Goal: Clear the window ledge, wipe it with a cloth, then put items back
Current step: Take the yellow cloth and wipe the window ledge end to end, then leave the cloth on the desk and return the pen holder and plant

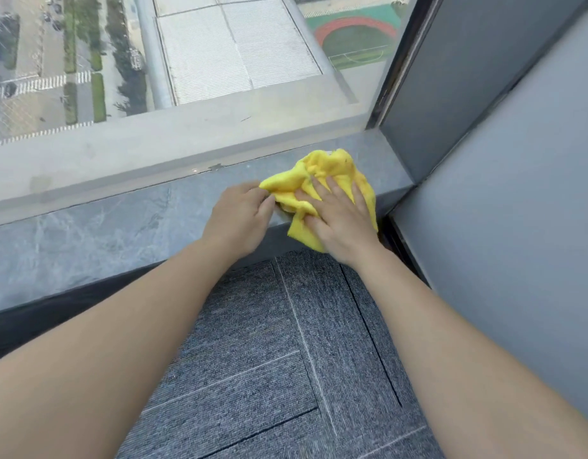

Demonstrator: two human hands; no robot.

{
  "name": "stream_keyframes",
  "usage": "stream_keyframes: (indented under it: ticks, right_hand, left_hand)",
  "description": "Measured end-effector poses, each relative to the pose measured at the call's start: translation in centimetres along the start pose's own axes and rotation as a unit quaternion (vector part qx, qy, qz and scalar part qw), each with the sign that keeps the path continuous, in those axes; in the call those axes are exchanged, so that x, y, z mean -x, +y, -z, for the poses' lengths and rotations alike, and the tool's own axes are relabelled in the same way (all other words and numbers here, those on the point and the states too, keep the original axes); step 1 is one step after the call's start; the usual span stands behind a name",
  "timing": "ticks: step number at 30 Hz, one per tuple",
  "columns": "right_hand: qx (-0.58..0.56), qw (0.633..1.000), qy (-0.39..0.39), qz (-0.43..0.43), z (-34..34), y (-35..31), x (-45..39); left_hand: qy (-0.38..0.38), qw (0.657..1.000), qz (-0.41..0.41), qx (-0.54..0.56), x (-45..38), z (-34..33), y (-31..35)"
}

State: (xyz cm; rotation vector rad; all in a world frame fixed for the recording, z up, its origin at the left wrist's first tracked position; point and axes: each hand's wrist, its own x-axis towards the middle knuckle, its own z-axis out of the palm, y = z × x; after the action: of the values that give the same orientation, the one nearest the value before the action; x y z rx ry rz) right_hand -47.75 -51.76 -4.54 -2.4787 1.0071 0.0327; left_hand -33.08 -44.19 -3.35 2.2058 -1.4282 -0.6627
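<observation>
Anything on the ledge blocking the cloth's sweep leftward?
Nothing visible. The yellow cloth sits bunched at the ledge's right end by the grey wall panel, right hand pressing on it, left hand pinching its left edge. The ledge left of the hands shows bare stone in view.

Both bare forearms extended forward. Right hand (340,217) flat, palm down, fingers spread, pressing. Left hand (241,217) curled, fingertips pinching just beside right.
</observation>
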Motion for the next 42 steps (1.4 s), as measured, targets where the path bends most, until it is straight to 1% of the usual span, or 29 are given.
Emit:
stream_keyframes:
  ticks: [2, 3, 4, 6, 8, 9, 10, 11, 12, 13, 15, 17, 19, 22, 25, 27, 29, 30, 32, 35, 38, 39, 40, 42]
  right_hand:
    - [-0.088, 0.996, -0.005, -0.006, -0.5, 0.1, 1.3]
    - [-0.156, 0.987, -0.001, -0.033, -0.4, 0.0, 1.9]
    - [-0.235, 0.969, 0.017, -0.072, 0.0, -0.1, 2.2]
    - [-0.389, 0.904, 0.093, -0.153, 2.1, -0.8, 2.6]
    - [-0.514, 0.821, 0.151, -0.199, 4.9, -1.6, 3.0]
    - [-0.588, 0.769, 0.15, -0.203, 6.4, -2.1, 3.2]
    - [-0.652, 0.72, 0.129, -0.199, 7.9, -2.6, 3.4]
    - [-0.695, 0.686, 0.094, -0.194, 9.6, -3.4, 3.8]
    - [-0.722, 0.661, 0.06, -0.193, 11.3, -4.5, 4.3]
    - [-0.736, 0.646, 0.037, -0.2, 13.2, -5.7, 4.9]
    - [-0.752, 0.624, 0.005, -0.214, 17.0, -8.2, 5.9]
    - [-0.745, 0.624, -0.022, -0.233, 21.5, -10.9, 7.0]
    - [-0.734, 0.63, -0.059, -0.246, 26.3, -13.9, 8.1]
    - [-0.73, 0.634, -0.114, -0.227, 33.2, -18.5, 9.7]
    - [-0.723, 0.644, -0.153, -0.198, 40.3, -23.6, 11.8]
    - [-0.702, 0.669, -0.159, -0.187, 43.7, -27.1, 12.9]
    - [-0.66, 0.715, -0.151, -0.173, 46.5, -30.8, 13.9]
    - [-0.64, 0.736, -0.144, -0.165, 47.6, -32.8, 14.4]
    - [-0.622, 0.757, -0.137, -0.144, 49.4, -36.9, 15.7]
    - [-0.602, 0.778, -0.144, -0.109, 50.8, -43.0, 17.8]
    - [-0.591, 0.785, -0.168, -0.079, 50.9, -49.5, 20.7]
    - [-0.591, 0.782, -0.186, -0.07, 50.7, -51.8, 21.9]
    - [-0.59, 0.778, -0.207, -0.059, 50.5, -54.2, 23.1]
    - [-0.585, 0.769, -0.254, -0.033, 50.3, -58.8, 25.6]
  left_hand:
    - [0.027, 0.999, 0.03, 0.036, 0.3, 0.4, 0.3]
    - [0.035, 0.997, 0.046, 0.046, 0.4, 0.7, 0.6]
    - [0.036, 0.996, 0.065, 0.057, 0.6, 1.2, 1.0]
    - [0.025, 0.99, 0.096, 0.097, 0.7, 1.9, 1.8]
    - [-0.005, 0.981, 0.11, 0.158, 0.9, 2.9, 3.2]
    - [-0.023, 0.974, 0.113, 0.196, 1.1, 3.7, 4.2]
    - [-0.041, 0.965, 0.116, 0.232, 1.5, 4.6, 5.4]
    - [-0.056, 0.955, 0.119, 0.266, 2.0, 5.7, 6.6]
    - [-0.069, 0.941, 0.126, 0.306, 2.6, 7.2, 8.1]
    - [-0.084, 0.922, 0.138, 0.353, 3.1, 8.8, 9.6]
    - [-0.114, 0.875, 0.177, 0.436, 4.5, 12.9, 12.5]
    - [-0.12, 0.847, 0.207, 0.475, 6.2, 17.3, 15.2]
    - [-0.1, 0.835, 0.229, 0.49, 8.3, 22.2, 17.9]
    - [-0.058, 0.827, 0.269, 0.491, 11.5, 29.3, 21.2]
    - [0.009, 0.829, 0.291, 0.478, 14.8, 36.6, 23.6]
    - [0.049, 0.826, 0.294, 0.478, 16.8, 41.0, 24.8]
    - [0.088, 0.823, 0.291, 0.48, 19.1, 44.9, 25.7]
    - [0.108, 0.822, 0.288, 0.478, 20.4, 46.8, 26.0]
    - [0.137, 0.823, 0.285, 0.473, 23.2, 50.0, 26.1]
    - [0.159, 0.824, 0.292, 0.46, 28.6, 54.2, 25.2]
    - [0.179, 0.813, 0.311, 0.46, 35.5, 57.9, 23.9]
    - [0.183, 0.801, 0.327, 0.466, 38.2, 59.0, 23.3]
    - [0.183, 0.783, 0.344, 0.485, 40.9, 60.1, 22.7]
    - [0.156, 0.745, 0.38, 0.526, 46.7, 62.2, 21.8]
